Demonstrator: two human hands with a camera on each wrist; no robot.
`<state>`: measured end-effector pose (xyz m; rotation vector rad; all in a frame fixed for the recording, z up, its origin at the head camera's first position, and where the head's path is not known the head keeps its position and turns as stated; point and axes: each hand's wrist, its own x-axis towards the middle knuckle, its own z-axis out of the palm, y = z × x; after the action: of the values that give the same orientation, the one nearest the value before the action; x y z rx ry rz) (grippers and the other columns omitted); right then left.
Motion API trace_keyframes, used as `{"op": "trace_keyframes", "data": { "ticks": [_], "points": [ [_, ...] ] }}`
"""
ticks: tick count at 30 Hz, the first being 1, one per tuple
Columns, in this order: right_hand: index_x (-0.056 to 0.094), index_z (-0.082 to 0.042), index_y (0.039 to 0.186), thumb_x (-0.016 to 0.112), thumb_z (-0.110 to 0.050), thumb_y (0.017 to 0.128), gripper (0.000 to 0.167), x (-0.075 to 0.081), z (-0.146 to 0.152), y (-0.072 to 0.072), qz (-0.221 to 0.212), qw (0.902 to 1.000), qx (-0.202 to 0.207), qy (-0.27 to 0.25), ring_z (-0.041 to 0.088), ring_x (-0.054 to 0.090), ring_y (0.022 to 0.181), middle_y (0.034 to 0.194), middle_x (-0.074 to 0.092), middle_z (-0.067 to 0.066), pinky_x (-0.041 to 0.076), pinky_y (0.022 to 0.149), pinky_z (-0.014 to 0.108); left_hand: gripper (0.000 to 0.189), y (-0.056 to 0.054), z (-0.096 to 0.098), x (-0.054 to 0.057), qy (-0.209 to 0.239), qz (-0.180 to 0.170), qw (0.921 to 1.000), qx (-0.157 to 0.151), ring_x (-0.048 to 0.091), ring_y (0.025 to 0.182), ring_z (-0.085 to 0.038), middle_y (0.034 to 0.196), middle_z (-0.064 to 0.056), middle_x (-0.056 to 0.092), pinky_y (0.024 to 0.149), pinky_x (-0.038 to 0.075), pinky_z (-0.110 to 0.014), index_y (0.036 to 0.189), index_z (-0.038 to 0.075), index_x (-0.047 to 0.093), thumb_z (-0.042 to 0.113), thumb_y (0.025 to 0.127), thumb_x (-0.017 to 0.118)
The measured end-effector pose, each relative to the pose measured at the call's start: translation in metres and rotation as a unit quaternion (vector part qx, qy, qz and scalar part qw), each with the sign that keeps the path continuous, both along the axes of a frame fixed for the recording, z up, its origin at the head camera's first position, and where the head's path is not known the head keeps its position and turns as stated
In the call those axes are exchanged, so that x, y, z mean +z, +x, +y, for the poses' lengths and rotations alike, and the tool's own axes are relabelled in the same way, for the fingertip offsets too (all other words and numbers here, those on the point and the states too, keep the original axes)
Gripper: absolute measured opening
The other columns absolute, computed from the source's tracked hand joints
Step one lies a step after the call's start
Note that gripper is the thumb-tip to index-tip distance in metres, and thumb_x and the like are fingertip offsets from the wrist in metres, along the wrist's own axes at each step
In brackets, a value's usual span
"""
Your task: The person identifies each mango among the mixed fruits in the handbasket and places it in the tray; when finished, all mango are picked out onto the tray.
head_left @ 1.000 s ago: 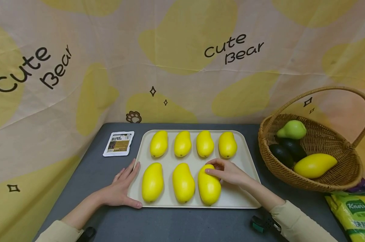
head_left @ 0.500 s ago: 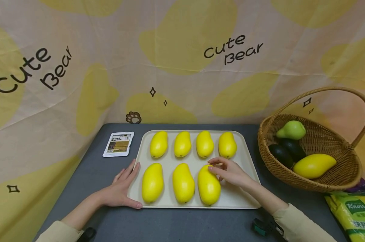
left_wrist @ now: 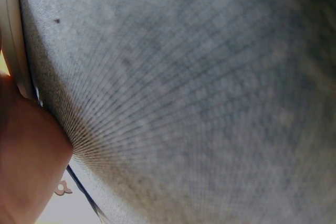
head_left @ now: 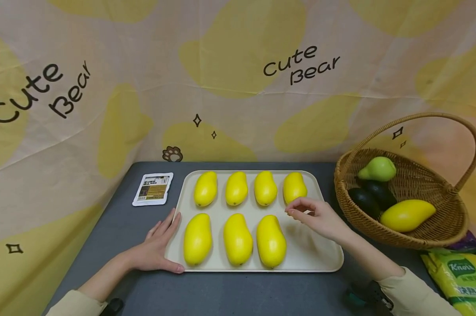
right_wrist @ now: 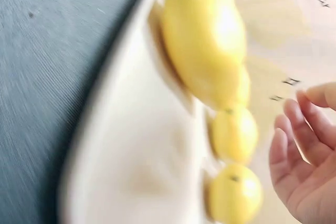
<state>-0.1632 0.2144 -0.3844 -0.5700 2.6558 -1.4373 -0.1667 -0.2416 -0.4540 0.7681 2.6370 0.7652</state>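
Mangoes lie in two rows on the cream tray (head_left: 313, 259): several smaller ones at the back, among them the rightmost mango (head_left: 295, 188), and three larger ones in front. My left hand (head_left: 155, 248) rests on the tray's left edge with fingers spread and thumb at the front corner. My right hand (head_left: 314, 216) hovers over the tray's right half, to the right of the third front mango (head_left: 271, 241). Its fingers are loosely bent and nothing is between them; the right wrist view shows the same hand (right_wrist: 307, 150) with an empty palm.
A wicker basket (head_left: 423, 239) at the right holds a green pear (head_left: 377, 169), dark avocados (head_left: 381, 193) and one mango (head_left: 408, 215). A yellow-green Knorr bag (head_left: 459, 281) lies at the right edge. Left of the tray is a flat white packet (head_left: 153, 189). A printed cloth hangs behind.
My right hand has let go of the third front mango and moved right, away from it. That mango stays on the tray. The left hand keeps its place on the tray edge.
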Motion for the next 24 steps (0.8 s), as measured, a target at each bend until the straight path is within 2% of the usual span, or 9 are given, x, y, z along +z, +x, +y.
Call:
{"op": "trace_keyframes", "data": {
  "ticks": [5, 8, 14, 18, 21, 24],
  "points": [
    [0.070, -0.019, 0.100, 0.066, -0.021, 0.095, 0.007, 0.029, 0.022, 0.005, 0.042, 0.9964, 0.028, 0.067, 0.013, 0.061, 0.083, 0.091, 0.068, -0.008, 0.052, 0.067, 0.027, 0.132, 0.001, 0.000, 0.001, 0.000, 0.000, 1.0000, 0.004, 0.003, 0.142, -0.046, 0.160, -0.021, -0.011, 0.107, -0.002, -0.060, 0.156, 0.003, 0.002, 0.062, 0.067, 0.079],
    [0.069, -0.022, 0.101, 0.065, -0.022, 0.095, 0.007, 0.050, 0.037, 0.008, 0.057, 0.9912, 0.041, 0.112, 0.011, 0.061, 0.079, 0.090, 0.066, -0.012, 0.052, 0.066, 0.026, 0.132, 0.002, -0.001, 0.001, -0.002, -0.003, 1.0000, 0.007, 0.003, 0.142, -0.047, 0.160, -0.021, -0.011, 0.107, -0.002, -0.060, 0.156, 0.003, 0.001, 0.062, 0.067, 0.079],
    [0.068, -0.023, 0.104, 0.065, -0.019, 0.095, 0.010, 0.087, 0.073, 0.008, 0.088, 0.9699, 0.094, 0.207, 0.006, 0.060, 0.075, 0.091, 0.065, -0.016, 0.050, 0.065, 0.025, 0.133, 0.002, -0.003, 0.000, -0.011, -0.003, 0.9999, 0.009, 0.004, 0.142, -0.047, 0.161, -0.020, -0.011, 0.107, -0.001, -0.060, 0.156, 0.004, 0.000, 0.064, 0.067, 0.079],
    [0.067, -0.019, 0.106, 0.063, -0.021, 0.096, 0.011, 0.104, 0.104, 0.001, 0.062, 0.9547, 0.112, 0.268, 0.001, 0.059, 0.079, 0.094, 0.065, -0.013, 0.051, 0.069, 0.025, 0.133, 0.002, -0.003, -0.001, -0.006, 0.001, 1.0000, 0.008, 0.004, 0.142, -0.045, 0.160, -0.020, -0.011, 0.107, -0.001, -0.060, 0.156, 0.004, 0.001, 0.063, 0.067, 0.079],
    [0.066, -0.016, 0.108, 0.064, -0.023, 0.096, 0.015, 0.110, 0.127, -0.006, 0.025, 0.9464, 0.096, 0.307, 0.001, 0.059, 0.085, 0.095, 0.064, -0.010, 0.051, 0.073, 0.026, 0.132, 0.003, -0.003, -0.001, -0.001, 0.002, 1.0000, 0.007, 0.005, 0.142, -0.047, 0.160, -0.021, -0.011, 0.107, -0.001, -0.061, 0.156, 0.003, 0.002, 0.062, 0.067, 0.079],
    [0.065, -0.013, 0.111, 0.065, -0.027, 0.095, 0.021, 0.113, 0.151, -0.015, -0.011, 0.9367, 0.071, 0.343, 0.009, 0.062, 0.094, 0.103, 0.065, -0.007, 0.051, 0.078, 0.028, 0.131, 0.004, -0.003, 0.000, 0.003, 0.002, 1.0000, 0.007, 0.005, 0.141, -0.048, 0.160, -0.022, -0.010, 0.107, -0.001, -0.061, 0.156, 0.002, 0.002, 0.061, 0.067, 0.080]
  ]
}}
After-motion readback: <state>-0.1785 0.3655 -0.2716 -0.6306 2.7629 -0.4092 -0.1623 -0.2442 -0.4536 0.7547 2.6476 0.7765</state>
